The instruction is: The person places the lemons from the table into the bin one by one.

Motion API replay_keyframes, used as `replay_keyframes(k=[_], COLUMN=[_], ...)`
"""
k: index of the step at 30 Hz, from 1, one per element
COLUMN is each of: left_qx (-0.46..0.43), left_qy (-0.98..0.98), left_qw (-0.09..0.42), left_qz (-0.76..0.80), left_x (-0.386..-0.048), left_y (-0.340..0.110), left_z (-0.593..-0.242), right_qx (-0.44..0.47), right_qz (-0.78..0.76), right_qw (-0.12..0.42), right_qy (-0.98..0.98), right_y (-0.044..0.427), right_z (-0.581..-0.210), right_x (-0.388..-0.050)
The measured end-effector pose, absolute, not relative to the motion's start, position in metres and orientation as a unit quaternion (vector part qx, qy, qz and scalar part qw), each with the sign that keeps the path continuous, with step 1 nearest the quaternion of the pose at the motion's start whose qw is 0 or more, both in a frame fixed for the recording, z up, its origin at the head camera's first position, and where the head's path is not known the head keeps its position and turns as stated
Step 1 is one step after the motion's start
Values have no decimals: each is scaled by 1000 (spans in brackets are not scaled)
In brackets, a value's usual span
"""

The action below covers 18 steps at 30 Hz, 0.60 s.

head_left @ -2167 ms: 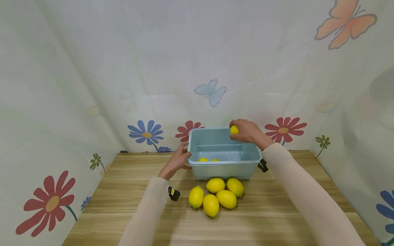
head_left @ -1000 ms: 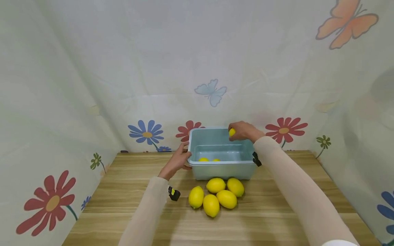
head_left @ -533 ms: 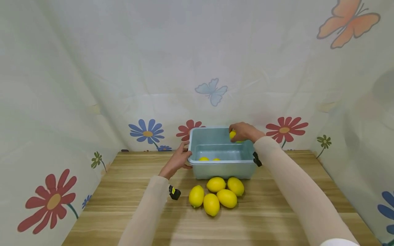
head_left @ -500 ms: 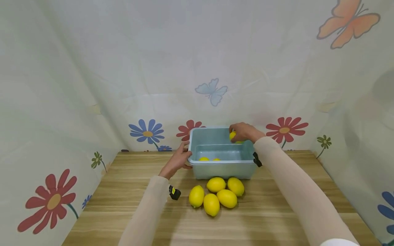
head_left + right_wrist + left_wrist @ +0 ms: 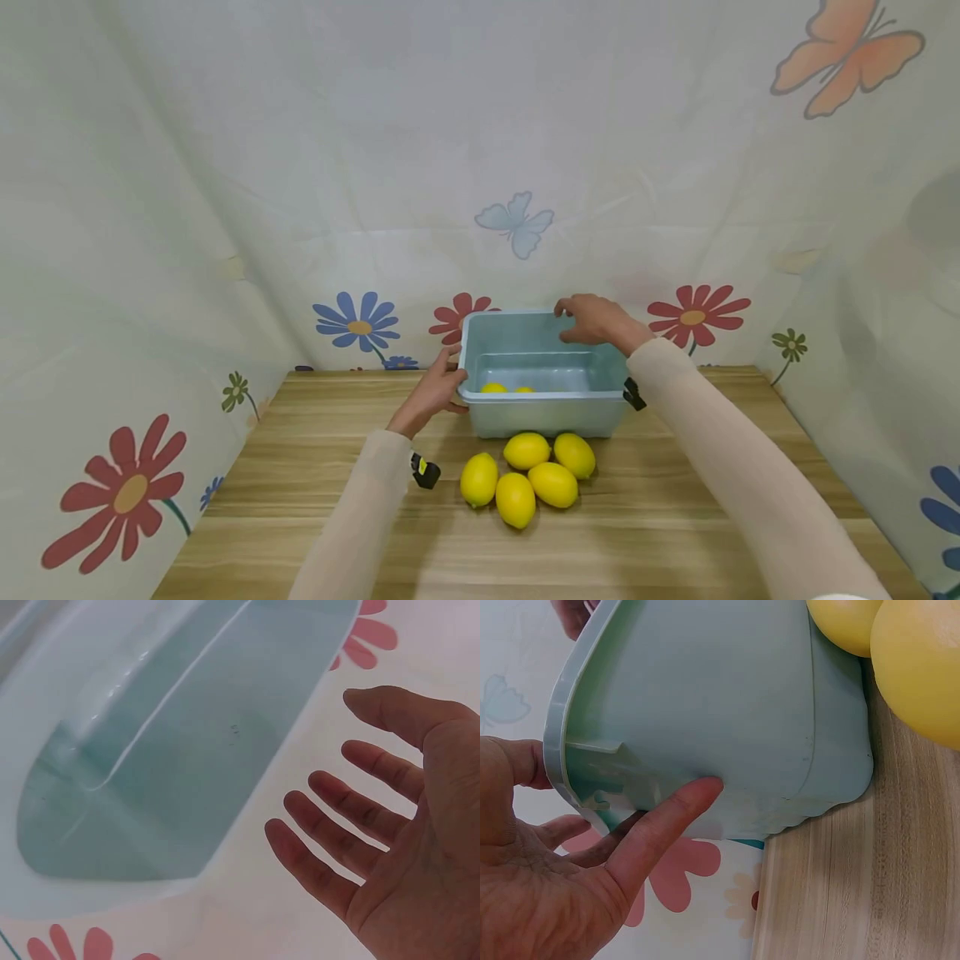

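A pale blue plastic bin (image 5: 540, 412) stands at the back of the table. My left hand (image 5: 429, 393) grips its left end at the rim, thumb over the edge and fingers on the outer wall (image 5: 727, 712). Over the bin's back right part is my right hand (image 5: 600, 321); the right wrist view shows its fingers (image 5: 330, 855) spread apart with nothing in them. Inside the bin, the tops of a lemon (image 5: 493, 388) and a second lemon (image 5: 524, 390) show above the front rim; the rest of the floor behind it is hidden. Several lemons (image 5: 553, 485) lie before the bin.
The wood-grain table (image 5: 660, 533) meets a pale curtain (image 5: 390, 167) printed with flowers and butterflies at the back and both sides. A small black device (image 5: 425, 472) sits at my left wrist, and another black device (image 5: 634, 394) at the right.
My right hand has let go of the lemon it held above the bin, opened its fingers and moved slightly up. That lemon is out of sight. My left hand has stayed on the bin.
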<state>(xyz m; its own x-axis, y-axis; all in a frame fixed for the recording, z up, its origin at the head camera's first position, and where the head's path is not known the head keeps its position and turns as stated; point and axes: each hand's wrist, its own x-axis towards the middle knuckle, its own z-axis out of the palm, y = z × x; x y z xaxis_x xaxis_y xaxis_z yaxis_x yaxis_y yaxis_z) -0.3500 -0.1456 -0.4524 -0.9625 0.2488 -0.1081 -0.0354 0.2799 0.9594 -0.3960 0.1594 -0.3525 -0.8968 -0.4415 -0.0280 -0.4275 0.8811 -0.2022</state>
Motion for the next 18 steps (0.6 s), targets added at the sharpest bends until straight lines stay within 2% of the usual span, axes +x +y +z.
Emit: replay_keyframes(k=[5,18], left_qx=[66,65], left_qy=[793,794], left_qw=[114,114], left_qz=[594,594], left_x=[-350,-350], left_y=[-144,-144], left_z=[-451,-451], right_qx=[-228,-260], right_qz=[-103,-108], right_qw=[-9,-71], right_qy=[968,957], right_y=[159,150], right_z=[-349,-341], right_x=[-382,-346])
